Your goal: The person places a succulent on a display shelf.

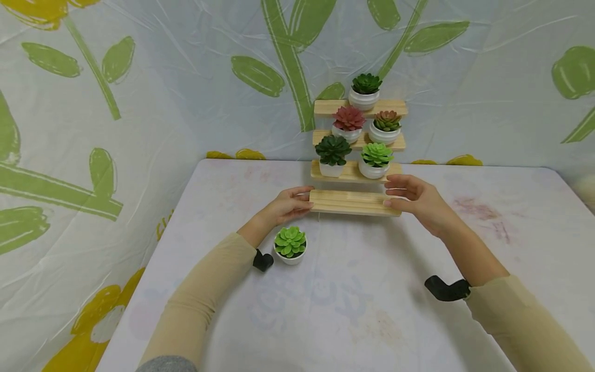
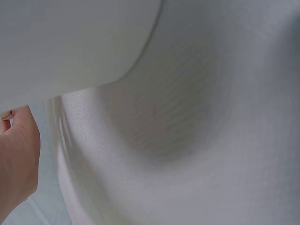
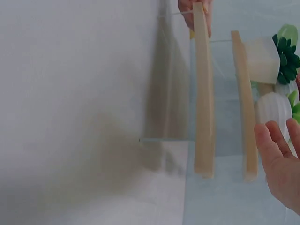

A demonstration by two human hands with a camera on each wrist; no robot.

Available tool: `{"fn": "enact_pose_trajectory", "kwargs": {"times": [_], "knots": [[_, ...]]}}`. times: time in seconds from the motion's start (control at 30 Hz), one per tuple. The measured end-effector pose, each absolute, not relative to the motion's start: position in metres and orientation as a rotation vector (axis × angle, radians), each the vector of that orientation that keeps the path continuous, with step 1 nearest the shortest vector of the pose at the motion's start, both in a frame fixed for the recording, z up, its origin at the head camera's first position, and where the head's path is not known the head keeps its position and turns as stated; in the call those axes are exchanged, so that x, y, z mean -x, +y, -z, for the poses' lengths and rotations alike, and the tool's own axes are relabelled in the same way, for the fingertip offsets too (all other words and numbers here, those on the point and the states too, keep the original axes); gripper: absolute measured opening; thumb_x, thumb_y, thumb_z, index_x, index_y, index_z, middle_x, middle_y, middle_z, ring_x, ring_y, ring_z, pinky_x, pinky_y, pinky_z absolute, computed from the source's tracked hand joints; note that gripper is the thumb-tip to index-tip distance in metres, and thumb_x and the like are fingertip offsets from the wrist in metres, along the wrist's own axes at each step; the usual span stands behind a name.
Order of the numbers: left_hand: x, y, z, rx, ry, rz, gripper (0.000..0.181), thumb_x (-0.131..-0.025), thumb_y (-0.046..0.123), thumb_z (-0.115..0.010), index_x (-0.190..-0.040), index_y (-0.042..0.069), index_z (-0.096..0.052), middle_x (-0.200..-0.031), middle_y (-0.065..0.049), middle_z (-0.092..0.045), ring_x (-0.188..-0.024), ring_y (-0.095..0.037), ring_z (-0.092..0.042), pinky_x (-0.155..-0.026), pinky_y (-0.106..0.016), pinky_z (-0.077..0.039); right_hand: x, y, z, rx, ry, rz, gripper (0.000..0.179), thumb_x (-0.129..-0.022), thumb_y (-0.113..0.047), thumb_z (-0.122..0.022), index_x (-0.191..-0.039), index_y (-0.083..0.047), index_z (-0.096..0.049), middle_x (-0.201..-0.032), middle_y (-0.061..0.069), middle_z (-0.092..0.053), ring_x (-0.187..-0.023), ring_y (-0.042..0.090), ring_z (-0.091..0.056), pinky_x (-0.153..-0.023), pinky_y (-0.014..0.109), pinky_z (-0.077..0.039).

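A tiered wooden plant stand rises at the back of the table, its lowest shelf bare. My left hand pinches the left end of that shelf; the left wrist view shows only part of this hand at its edge. By the right end is my right hand, fingers extended and parted from the thumb. In the right wrist view, the right hand has straight fingers beside the upper of two boards. A bright green succulent in a white pot stands on the table below my left hand.
Higher shelves carry a dark green succulent, a light green one, a red one, a reddish-green one and a green one on top. Behind the table hangs a flower-patterned cloth.
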State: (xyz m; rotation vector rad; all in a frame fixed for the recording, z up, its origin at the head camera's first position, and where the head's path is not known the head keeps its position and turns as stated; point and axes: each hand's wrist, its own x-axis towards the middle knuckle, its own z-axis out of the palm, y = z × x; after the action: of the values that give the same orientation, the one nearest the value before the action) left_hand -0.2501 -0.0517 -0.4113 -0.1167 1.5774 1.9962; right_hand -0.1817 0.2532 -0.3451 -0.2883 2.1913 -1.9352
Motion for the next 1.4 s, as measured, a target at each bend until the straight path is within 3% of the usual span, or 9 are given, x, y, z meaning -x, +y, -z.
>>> {"fn": "enact_pose_trajectory", "kwargs": {"times": [0.33,0.5,0.67,1.03,1.23,1.4], "knots": [[0.248,-0.052,0.409,0.127,1.577,-2.0,0.057,-0.088,-0.013,-0.054,-0.14,0.009,-0.044,-0.139,-0.016,-0.041,-0.089,-0.015,-0.056,-0.066,-0.02,-0.05,0.168,0.238,0.351,0.415,2.17,1.866,0.045,-0.087,0.0,-0.063,-0.128,-0.011,-0.049,-0.123,0.004,-0.052,-0.11,0.01,-0.05,-0.082,0.021,-0.049],[0.248,-0.052,0.409,0.124,1.584,-1.999,0.057,-0.088,-0.013,-0.054,-0.14,0.009,-0.044,-0.14,-0.016,-0.041,-0.09,-0.016,-0.056,-0.066,-0.02,-0.05,0.164,0.224,0.357,0.429,2.151,1.831,0.054,-0.083,0.0,-0.068,-0.131,0.001,-0.044,-0.122,0.003,-0.052,-0.11,0.011,-0.051,-0.086,0.021,-0.048],[0.248,-0.052,0.409,0.128,1.578,-2.002,0.057,-0.088,-0.013,-0.054,-0.14,0.008,-0.044,-0.139,-0.017,-0.042,-0.091,-0.016,-0.055,-0.065,-0.02,-0.05,0.163,0.209,0.363,0.481,2.135,1.798,0.06,-0.08,0.001,-0.07,-0.132,0.007,-0.041,-0.129,0.01,-0.048,-0.115,0.021,-0.049,-0.092,0.022,-0.044],[0.249,-0.051,0.41,0.127,1.591,-2.001,0.057,-0.088,-0.013,-0.054,-0.139,0.009,-0.044,-0.139,-0.016,-0.042,-0.097,-0.019,-0.054,-0.066,-0.02,-0.05,0.164,0.178,0.376,0.516,2.069,1.737,0.064,-0.076,-0.001,-0.075,-0.133,0.003,-0.045,-0.135,0.023,-0.043,-0.121,0.041,-0.04,-0.1,0.042,-0.039],[0.249,-0.051,0.411,0.112,1.612,-1.997,0.057,-0.087,-0.012,-0.055,-0.139,0.008,-0.045,-0.139,-0.016,-0.043,-0.105,-0.022,-0.053,-0.067,-0.02,-0.051,0.161,0.159,0.385,0.567,1.993,1.716,0.065,-0.076,-0.002,-0.074,-0.133,0.006,-0.043,-0.134,0.027,-0.041,-0.121,0.04,-0.041,-0.103,0.049,-0.033],[0.249,-0.052,0.411,0.089,1.62,-1.994,0.056,-0.088,-0.011,-0.055,-0.139,0.007,-0.045,-0.138,-0.016,-0.043,-0.098,-0.019,-0.056,-0.069,-0.02,-0.051,0.159,0.146,0.391,0.596,1.948,1.694,0.067,-0.076,-0.003,-0.075,-0.134,0.004,-0.042,-0.133,0.028,-0.042,-0.121,0.041,-0.04,-0.102,0.05,-0.033]]}}
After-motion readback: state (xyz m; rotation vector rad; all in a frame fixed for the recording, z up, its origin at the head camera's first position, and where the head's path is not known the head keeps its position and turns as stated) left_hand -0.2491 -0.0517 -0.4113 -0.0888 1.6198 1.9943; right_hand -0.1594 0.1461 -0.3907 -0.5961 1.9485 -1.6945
